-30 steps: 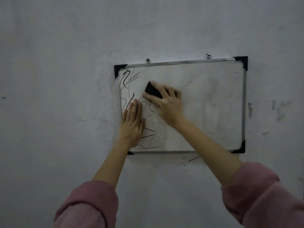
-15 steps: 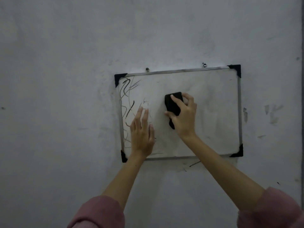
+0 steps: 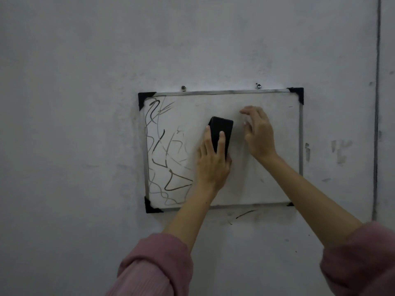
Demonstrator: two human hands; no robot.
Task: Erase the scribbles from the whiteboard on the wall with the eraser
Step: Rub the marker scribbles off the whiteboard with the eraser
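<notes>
A grey, scuffed wall point(image 3: 85, 103) fills the view, and a whiteboard point(image 3: 263, 189) with a metal frame and black corner caps hangs on it from two screws point(image 3: 183, 88) above its top edge. Both arms reach up to the board from below in pink sleeves point(image 3: 156, 268) pushed back to mid-forearm. Dark scribbles point(image 3: 164, 165) cover the part of the board to the left of the left hand point(image 3: 212, 163), from the top corner down to the bottom edge; the part around and beyond the right hand point(image 3: 259, 135) looks wiped, with only faint smears. The left hand holds the eraser point(image 3: 221, 133) against the board near its middle: the black block stands upright, slightly tilted, with fingers point(image 3: 221, 142) lying over its lower face and the thumb side hidden behind it, and its upper end sticks out above the fingertips. The right hand is just to the right of the eraser, apart from it, loosely spread with fingers curled and holding nothing; whether it touches the board cannot be told. A short dark mark point(image 3: 245, 213) sits on the wall just under the frame, below and between the two hands.
</notes>
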